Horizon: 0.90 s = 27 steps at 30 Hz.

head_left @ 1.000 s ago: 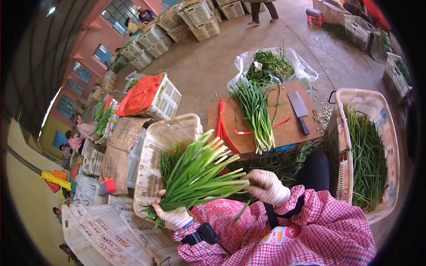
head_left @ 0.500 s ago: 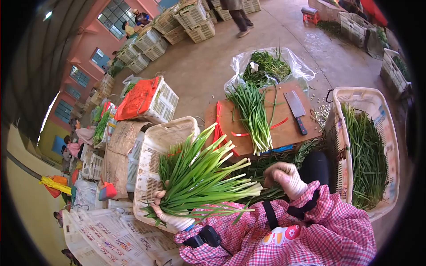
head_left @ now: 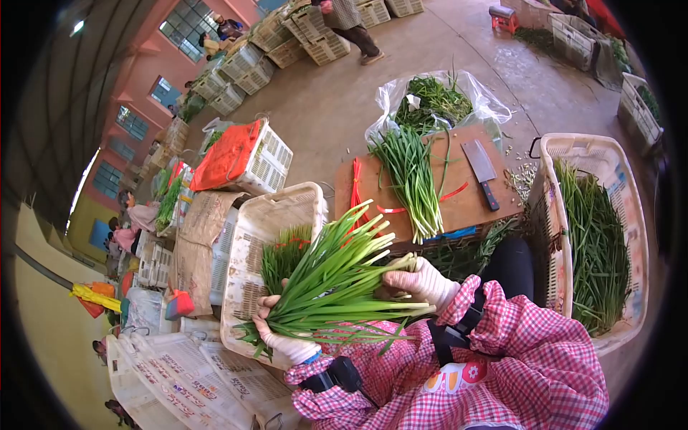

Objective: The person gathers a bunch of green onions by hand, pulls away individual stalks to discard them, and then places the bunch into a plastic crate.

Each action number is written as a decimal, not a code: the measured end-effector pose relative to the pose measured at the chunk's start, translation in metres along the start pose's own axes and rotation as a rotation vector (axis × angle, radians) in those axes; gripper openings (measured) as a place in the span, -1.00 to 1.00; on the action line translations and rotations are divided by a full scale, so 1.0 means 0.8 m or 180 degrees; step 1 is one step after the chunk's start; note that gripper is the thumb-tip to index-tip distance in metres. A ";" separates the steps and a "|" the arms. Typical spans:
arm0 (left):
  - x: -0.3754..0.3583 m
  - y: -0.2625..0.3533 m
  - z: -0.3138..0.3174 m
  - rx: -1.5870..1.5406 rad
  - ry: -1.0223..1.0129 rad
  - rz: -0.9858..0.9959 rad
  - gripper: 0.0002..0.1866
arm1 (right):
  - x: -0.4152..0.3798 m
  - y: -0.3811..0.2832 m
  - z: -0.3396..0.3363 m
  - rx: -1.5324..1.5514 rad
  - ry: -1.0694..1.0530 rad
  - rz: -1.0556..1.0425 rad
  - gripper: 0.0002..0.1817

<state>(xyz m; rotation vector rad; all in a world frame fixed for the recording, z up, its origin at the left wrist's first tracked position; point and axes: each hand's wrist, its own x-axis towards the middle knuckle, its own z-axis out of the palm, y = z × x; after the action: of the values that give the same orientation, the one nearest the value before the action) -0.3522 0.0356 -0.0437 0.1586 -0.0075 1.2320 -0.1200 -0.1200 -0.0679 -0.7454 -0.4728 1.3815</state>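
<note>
My left hand [head_left: 278, 331], wrapped in pale tape, is closed round the leafy end of a loose bunch of green stalks [head_left: 337, 287]. My right hand [head_left: 416, 281], taped as well, has its fingers pressed together at the pale stem ends; some stems pass behind it. Another bunch [head_left: 412, 179] lies on a brown board [head_left: 459, 154], across a red strip [head_left: 453, 192]. A cleaver [head_left: 480, 168] rests to its right, handle towards me. More red strips [head_left: 356, 190] hang at the board's left edge.
A white crate [head_left: 240, 215] with greens stands at the left, another [head_left: 562, 265] at the right. Behind the board sits a clear plastic bag [head_left: 484, 97] of leaves. A person [head_left: 347, 21] is at the back, near stacked crates [head_left: 315, 36].
My right hand has moved left and up to the stem ends of the held bunch. The person at the back has shifted left. The view has tilted slightly.
</note>
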 end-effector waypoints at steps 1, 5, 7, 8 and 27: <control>0.004 0.006 -0.004 -0.0002 0.0005 0.0007 -0.85 | -0.003 0.004 -0.002 -0.0046 -0.0143 -0.0060 -0.75; 0.008 -0.005 0.028 0.0654 0.0299 0.0064 -0.80 | -0.029 0.006 -0.005 -0.0156 -0.0579 0.0331 -0.69; 0.009 -0.014 0.040 0.0713 0.0360 0.0127 -0.78 | -0.040 -0.007 -0.017 -0.0329 -0.1276 0.0334 -0.73; 0.004 -0.022 0.056 0.0872 0.0284 0.0019 -0.79 | -0.040 -0.001 -0.031 -0.0556 -0.1393 0.0459 -0.73; 0.008 0.060 0.036 0.0773 -0.0342 0.0381 -0.75 | -0.113 -0.119 -0.036 -0.6868 -0.0536 -0.0251 -0.57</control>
<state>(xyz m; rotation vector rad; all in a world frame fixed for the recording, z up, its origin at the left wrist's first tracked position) -0.3932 0.0533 -0.0091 0.4409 0.0399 1.3404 -0.0472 -0.2162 -0.0090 -2.1768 -2.1496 0.3203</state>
